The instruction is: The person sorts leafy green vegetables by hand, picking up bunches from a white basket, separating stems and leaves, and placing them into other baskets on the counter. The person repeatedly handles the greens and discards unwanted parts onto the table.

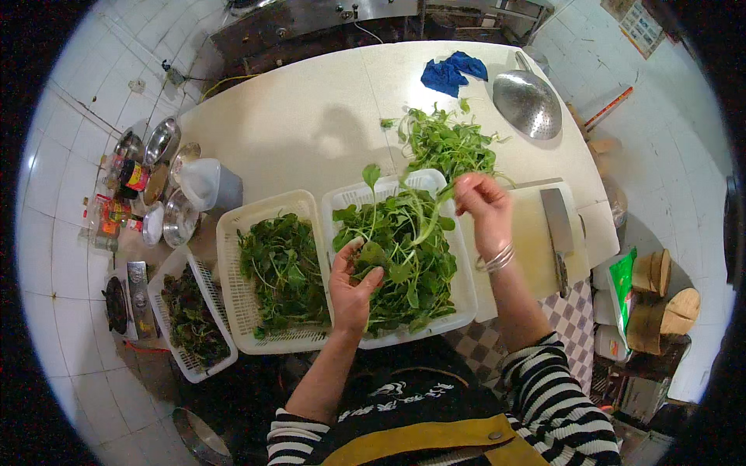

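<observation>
My left hand (pixel 351 300) is over the front left of a white plastic basket (pixel 468 291) full of leafy greens (pixel 434 288). Its thumb and fingers hold a leafy sprig (pixel 372 255). Above the basket's back right corner, my right hand (pixel 486 212) pinches a pale green stem (pixel 432 222) between thumb and fingers. Behind it, a loose pile of greens (pixel 449 143) lies on the table. To the left, a cream basket (pixel 228 279) contains darker greens (pixel 285 274). A smaller white basket (pixel 217 306) with dark purplish leaves (pixel 192 320) stands farther left.
A cleaver (pixel 556 224) lies on a cutting board (pixel 524 244) to the right. At the back of the table (pixel 285 122) are a perforated metal strainer (pixel 527 105) and blue cloth (pixel 451 74). Metal bowls (pixel 180 216), bottles and a plastic container (pixel 213 185) crowd the left side.
</observation>
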A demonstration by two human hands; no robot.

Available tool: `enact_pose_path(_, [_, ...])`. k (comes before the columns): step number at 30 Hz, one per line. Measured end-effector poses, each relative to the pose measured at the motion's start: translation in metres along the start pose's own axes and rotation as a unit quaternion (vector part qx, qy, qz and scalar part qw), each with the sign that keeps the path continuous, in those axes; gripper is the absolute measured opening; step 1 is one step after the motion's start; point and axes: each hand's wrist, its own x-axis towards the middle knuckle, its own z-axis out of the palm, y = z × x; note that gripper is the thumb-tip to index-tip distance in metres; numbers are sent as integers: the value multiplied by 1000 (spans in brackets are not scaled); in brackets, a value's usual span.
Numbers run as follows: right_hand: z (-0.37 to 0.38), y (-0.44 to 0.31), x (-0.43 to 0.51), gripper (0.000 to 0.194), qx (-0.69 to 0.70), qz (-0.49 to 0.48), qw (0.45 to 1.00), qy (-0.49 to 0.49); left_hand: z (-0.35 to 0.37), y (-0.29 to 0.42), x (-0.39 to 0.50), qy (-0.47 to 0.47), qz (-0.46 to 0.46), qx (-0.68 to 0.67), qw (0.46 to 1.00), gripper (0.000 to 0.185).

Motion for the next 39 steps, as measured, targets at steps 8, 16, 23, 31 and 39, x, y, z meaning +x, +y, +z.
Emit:
enact_pose_path(8, [-27,18,68,33,-249,-81,965,19,4,-1,-1,-49,36,49,997,63])
enact_pose_path(16, [33,25,-23,18,-320,-219,867,-313,11,-9,0,-67,1,20,998,67])
enact_pose_path(23, [13,8,-8,9,-59,103,980,-158,0,-15,1,-37,-25,119,992,56])
enact_pose_path(31, [-24,1,30,6,10,115,991,-68,-12,-24,1,-114,33,329,937,65])
enact_pose_path(39, [-127,55,127,20,-171,94,964,182,-14,-10,-7,-100,122,368,916,54])
